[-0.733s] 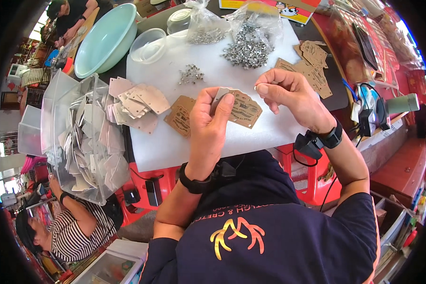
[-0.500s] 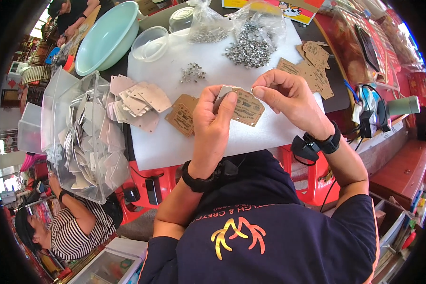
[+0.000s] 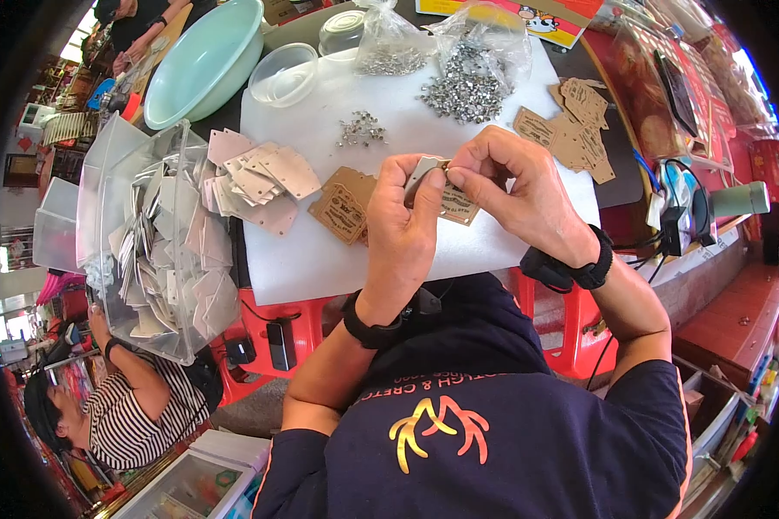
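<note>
My left hand (image 3: 405,227) is closed on a brown printed cardboard tag (image 3: 460,208), its thumb lying across a pale grey piece at the tag's left side. Thumb and forefinger of my right hand (image 3: 521,192) pinch at the top edge of the same tag. Whatever small part may be between those fingertips is hidden. Left of my left hand lie more brown tags (image 3: 344,208), and beyond them a heap of pale grey cut pieces (image 3: 264,177) with small holes. A small scatter of silver metal bits (image 3: 362,129) lies farther off.
A white foam sheet (image 3: 303,272) covers the work surface. On it are clear bags of silver metal bits (image 3: 472,82) and a round clear tub (image 3: 283,78). At left stand a clear bin (image 3: 186,342) of grey pieces and a pale blue basin (image 3: 201,65). More tags (image 3: 580,143) lie right.
My right hand has moved left, from just off the tag's right corner onto its top edge, and now covers part of it. My left hand keeps its hold and has shifted slightly right.
</note>
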{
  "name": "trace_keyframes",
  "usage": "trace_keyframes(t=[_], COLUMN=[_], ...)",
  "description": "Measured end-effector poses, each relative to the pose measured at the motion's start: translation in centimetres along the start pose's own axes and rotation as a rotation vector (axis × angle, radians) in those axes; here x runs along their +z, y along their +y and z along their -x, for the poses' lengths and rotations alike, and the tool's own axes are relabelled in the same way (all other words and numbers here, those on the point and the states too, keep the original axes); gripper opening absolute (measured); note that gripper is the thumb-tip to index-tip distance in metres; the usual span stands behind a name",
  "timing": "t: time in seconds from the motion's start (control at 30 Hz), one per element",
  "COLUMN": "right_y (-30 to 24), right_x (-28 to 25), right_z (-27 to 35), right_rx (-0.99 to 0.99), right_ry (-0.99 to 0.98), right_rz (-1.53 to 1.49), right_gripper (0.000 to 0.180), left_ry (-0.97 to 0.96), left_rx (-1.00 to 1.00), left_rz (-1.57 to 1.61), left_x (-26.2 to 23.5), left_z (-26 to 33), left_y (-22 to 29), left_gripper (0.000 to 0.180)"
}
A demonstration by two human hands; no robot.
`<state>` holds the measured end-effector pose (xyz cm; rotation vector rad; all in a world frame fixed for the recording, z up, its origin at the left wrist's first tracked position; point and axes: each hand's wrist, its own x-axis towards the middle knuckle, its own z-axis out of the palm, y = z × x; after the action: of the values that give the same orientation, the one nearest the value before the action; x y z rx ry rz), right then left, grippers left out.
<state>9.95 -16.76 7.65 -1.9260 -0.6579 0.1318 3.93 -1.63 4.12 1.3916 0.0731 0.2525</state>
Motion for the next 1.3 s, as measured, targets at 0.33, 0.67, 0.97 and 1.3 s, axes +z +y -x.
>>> trace_keyframes(t=[0.33, 0.67, 0.97, 1.3], right_y=[0.3, 0.3, 0.2, 1.4], right_x=[0.5, 0.9, 0.1, -0.2], right_z=[0.0, 0.0, -0.5, -1.0], right_rx=[-0.055, -0.088, -0.204, -0.074], right_ry=[0.041, 0.111, 0.042, -0.144], right_rz=[0.009, 0.04, 0.06, -0.166], right_gripper=[0.012, 0.013, 0.013, 0.017], left_ry=[-0.013, 0.022, -0.007, -0.077], left_rx=[0.05, 0.187, 0.261, 0.262], left_rz=[-0.096, -0.232, -0.273, -0.295], left_x=[0.0, 0.2, -0.2, -0.5], left_z=[0.2, 0.4, 0.3, 0.5], left_y=[0.3, 0.5, 0.2, 0.7], left_gripper=[0.016, 0.011, 0.013, 0.015])
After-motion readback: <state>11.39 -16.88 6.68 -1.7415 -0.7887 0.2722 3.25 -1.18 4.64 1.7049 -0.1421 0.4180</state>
